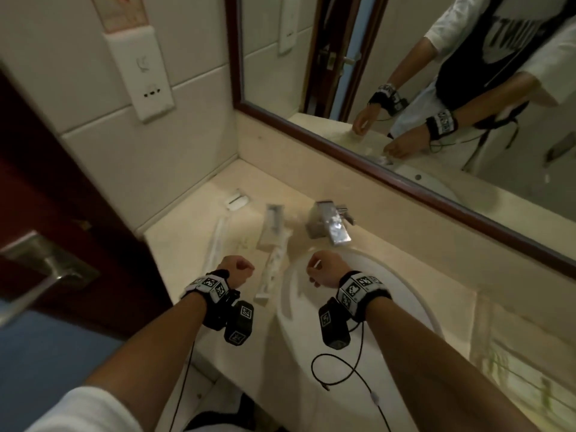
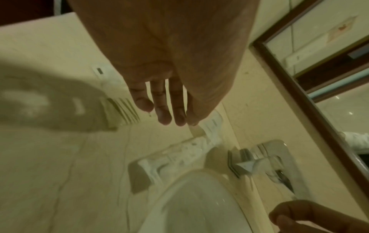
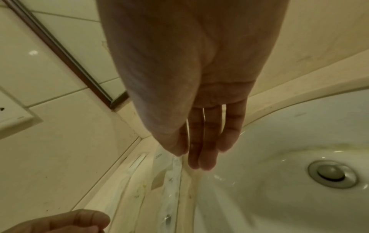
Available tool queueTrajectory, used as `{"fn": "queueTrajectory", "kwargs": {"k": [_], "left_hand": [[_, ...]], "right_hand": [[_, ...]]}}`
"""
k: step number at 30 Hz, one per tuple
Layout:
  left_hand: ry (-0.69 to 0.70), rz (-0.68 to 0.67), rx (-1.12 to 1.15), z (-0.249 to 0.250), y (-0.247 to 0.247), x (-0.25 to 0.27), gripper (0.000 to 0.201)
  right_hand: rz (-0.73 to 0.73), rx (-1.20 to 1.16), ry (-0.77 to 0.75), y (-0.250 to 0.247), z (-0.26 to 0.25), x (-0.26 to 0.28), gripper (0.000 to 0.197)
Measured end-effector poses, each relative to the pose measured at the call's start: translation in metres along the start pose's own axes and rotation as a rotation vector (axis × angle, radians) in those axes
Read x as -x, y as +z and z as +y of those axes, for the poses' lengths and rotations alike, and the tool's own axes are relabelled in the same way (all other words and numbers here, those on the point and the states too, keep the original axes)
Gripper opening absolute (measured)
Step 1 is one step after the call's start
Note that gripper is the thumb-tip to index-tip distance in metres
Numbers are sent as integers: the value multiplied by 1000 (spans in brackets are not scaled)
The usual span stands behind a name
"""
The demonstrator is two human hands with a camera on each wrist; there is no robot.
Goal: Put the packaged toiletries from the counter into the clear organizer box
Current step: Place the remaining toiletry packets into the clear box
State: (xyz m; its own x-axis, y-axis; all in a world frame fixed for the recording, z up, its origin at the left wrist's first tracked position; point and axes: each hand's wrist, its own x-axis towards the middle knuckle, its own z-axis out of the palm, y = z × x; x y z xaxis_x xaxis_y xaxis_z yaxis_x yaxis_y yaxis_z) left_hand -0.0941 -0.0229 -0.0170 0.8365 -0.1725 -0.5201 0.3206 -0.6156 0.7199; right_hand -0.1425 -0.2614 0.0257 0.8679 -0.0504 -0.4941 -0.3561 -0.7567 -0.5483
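Fingers of the left hand (image 1: 236, 267) hang relaxed over the counter (image 1: 184, 219), holding nothing; the right hand (image 1: 324, 267) hangs likewise above the sink (image 1: 405, 294). Packaged toiletries (image 1: 274, 263) lie on the counter between both hands.

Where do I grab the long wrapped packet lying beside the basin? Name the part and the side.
Pinch the long wrapped packet mid-length across its narrow width, from above, likely with the left hand beside it; it lies flat along the sink rim.
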Motion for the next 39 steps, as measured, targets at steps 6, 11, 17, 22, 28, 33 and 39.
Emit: {"fn": "queueTrajectory", "kwargs": {"k": [6,11,17,22,28,33,39], "left_hand": [[-67,104,-38,-26,-31,-23,15],[-117,60,1,-38,-44,-38,8],[-80,66,-233,-33,-31,-47,30],[-47,43,-376,-25,-22,-54,48],[-153,8,-339,-14,-24,-62,41],[-195,-39,-309,-10,-26,-65,45],[-152,-45,-261,-1,-32,-61,43]], "right_hand": [[-3,3,35,30,-27,-38,14],[-5,184,106,59,-40,-61,49],[23,128,241,83,-42,-79,66],[25,39,321,85,-49,-86,48],[-3,-35,343,81,-44,-89,40],[-42,-126,316,66,-33,-84,26],[41,-154,263,42,-24,-70,18]]}}
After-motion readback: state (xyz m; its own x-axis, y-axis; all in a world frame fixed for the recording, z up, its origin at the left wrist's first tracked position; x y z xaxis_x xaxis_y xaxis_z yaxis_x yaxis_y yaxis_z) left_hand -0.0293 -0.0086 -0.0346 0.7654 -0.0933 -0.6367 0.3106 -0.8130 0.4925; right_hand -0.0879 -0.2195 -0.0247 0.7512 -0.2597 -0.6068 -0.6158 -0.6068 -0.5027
